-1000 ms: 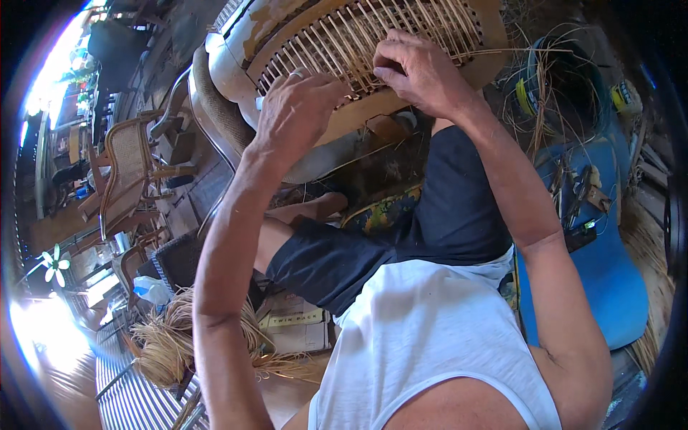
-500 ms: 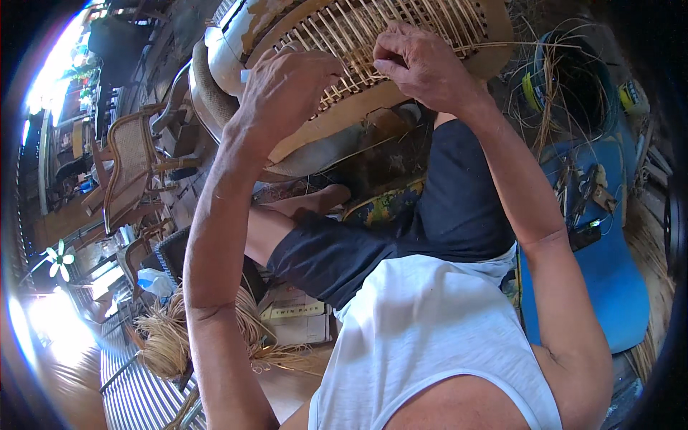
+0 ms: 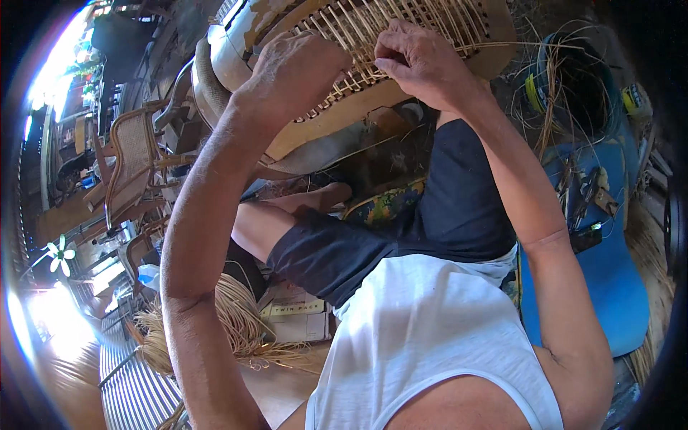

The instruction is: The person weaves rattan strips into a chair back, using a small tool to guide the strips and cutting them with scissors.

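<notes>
In front of me lies a wooden furniture panel [image 3: 309,135] with pale cane strands [image 3: 448,21] laced in rows across its opening, through small holes along the edge. My left hand [image 3: 297,68] is closed over the panel's near left part; its fingertips and whatever they hold are hidden. Just to its right, my right hand [image 3: 423,63] has its fingers curled in a pinch at the weave. A long loose cane strand [image 3: 527,44] runs out from beside the right hand toward the right, and the pinch appears to be on it.
At the right stands a dark round bucket [image 3: 615,107] with cane lengths trailing over it. Hand tools [image 3: 591,190] lie on a blue curved board [image 3: 609,287]. Cane-backed chairs [image 3: 132,158] crowd the left. A bundle of cane [image 3: 233,308] rests beside my left arm.
My left hand has shifted slightly up and right, closer to my right hand, its fingers more tightly folded, and my left elbow has swung outward. The right hand has barely moved.
</notes>
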The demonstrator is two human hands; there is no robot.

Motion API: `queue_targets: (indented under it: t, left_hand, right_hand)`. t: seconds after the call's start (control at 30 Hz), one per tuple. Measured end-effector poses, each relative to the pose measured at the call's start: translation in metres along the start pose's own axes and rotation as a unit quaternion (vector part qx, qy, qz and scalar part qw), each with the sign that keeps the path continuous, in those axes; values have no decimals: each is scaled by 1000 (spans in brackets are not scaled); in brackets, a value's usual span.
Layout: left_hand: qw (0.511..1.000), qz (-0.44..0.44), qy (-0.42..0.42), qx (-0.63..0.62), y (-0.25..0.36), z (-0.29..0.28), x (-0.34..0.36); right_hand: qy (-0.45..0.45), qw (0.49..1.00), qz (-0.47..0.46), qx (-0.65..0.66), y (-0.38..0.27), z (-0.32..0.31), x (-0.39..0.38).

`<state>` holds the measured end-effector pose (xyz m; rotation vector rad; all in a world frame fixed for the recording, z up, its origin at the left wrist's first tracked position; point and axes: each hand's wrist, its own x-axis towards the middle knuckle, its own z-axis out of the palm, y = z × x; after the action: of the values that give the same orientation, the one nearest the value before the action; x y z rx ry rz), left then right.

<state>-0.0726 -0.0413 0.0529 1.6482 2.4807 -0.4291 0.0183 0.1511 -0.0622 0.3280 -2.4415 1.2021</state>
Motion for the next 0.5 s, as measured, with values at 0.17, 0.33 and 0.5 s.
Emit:
queue_targets:
  t: [0.17,0.33,0.5]
  left_hand:
    - [1000,-5,15,-18,0,-4,1]
    - [998,-27,-50,17,6,-9,8]
    - [999,-11,-23,42,2,-5,5]
  right_hand:
    - [17,1000,-4,-16,1,5,-2]
    - [24,999,4,-30,4,6,-5]
    - [4,1000,6,-15,1,3,-1]
